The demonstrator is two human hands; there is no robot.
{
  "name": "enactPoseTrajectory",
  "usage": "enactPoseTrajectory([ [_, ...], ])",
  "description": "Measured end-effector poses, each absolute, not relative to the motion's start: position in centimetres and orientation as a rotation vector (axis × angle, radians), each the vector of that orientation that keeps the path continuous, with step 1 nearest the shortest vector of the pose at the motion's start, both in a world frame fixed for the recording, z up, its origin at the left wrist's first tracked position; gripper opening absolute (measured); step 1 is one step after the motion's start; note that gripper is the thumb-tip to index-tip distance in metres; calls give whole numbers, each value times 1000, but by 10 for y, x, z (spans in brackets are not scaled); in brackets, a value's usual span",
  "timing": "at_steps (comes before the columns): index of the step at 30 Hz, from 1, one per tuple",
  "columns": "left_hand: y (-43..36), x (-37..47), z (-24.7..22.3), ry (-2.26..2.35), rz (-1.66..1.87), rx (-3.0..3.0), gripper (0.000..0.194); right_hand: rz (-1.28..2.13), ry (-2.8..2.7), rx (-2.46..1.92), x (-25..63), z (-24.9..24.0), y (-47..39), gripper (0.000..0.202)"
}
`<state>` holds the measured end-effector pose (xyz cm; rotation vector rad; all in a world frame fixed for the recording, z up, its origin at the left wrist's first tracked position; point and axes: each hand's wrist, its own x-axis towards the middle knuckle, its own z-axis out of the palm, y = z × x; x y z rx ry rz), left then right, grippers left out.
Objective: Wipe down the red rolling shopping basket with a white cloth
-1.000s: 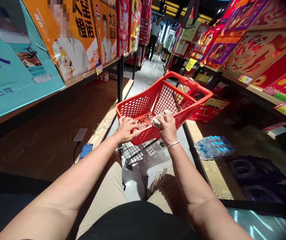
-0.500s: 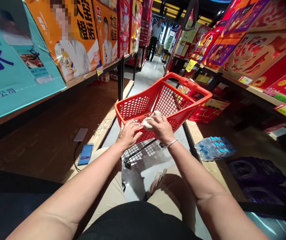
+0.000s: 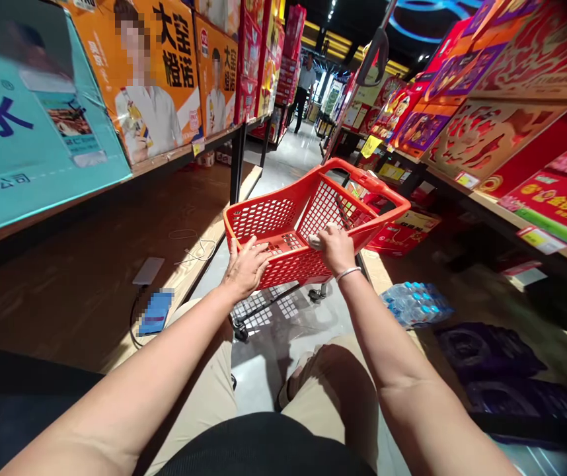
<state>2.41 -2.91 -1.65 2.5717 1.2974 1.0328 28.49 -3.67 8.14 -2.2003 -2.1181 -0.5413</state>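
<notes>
A red plastic shopping cart [image 3: 283, 268] with a latticed basket stands at an angle in front of my knees; nothing shows inside its basket. My left hand [image 3: 248, 270] grips the near rim at the left, fingers over the edge and thumb on the outer side. Farther right along the same rim, my right hand [image 3: 337, 250] is closed on a pale cloth [image 3: 316, 242], mostly covered by the fingers. The cloth lies against the rim near the basket's inner side.
Shelves of boxed goods, including an orange carton [image 3: 139, 86], flank the aisle. A phone [image 3: 156, 312] and a white power bank [image 3: 148, 271] lie on the low left shelf. Shrink-wrapped water bottles [image 3: 415, 304] sit at right. A person [image 3: 303, 89] stands far down the aisle.
My right hand has moved right along the rim with the cloth. My left hand has shifted slightly left and down on the rim. The view has tilted and shifted a little.
</notes>
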Motion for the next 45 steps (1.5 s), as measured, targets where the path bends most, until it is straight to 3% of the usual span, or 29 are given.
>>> enactPoseTrajectory([
  [7, -38, 46, 16, 1659, 716, 2535, 70, -626, -2235, -2066, 215, 71, -53, 39],
  [11, -39, 45, 13, 1727, 692, 2542, 76, -599, -2359, -1878, 222, 73, -52, 36],
  [21, -24, 33, -7, 1385, 906, 2588, 71, -596, -1906, -1867, 337, 74, -45, 40],
  [26, -31, 46, -8, 1384, 906, 2583, 69, -604, -2043, -1690, 275, 49, -49, 32],
  [31, -33, 44, -8, 1459, 863, 2615, 72, -537, -2295, -1540, 220, 43, -53, 38],
  [35, -35, 41, -7, 1456, 873, 2634, 66, -562, -2332, -1693, 271, 67, -60, 36],
  [40, -35, 44, -6, 1432, 917, 2610, 64, -729, -1881, -2058, 376, 103, -64, 32],
  [45, -34, 46, -8, 1409, 969, 2572, 63, -706, -1716, -1947, 386, 87, -58, 40],
])
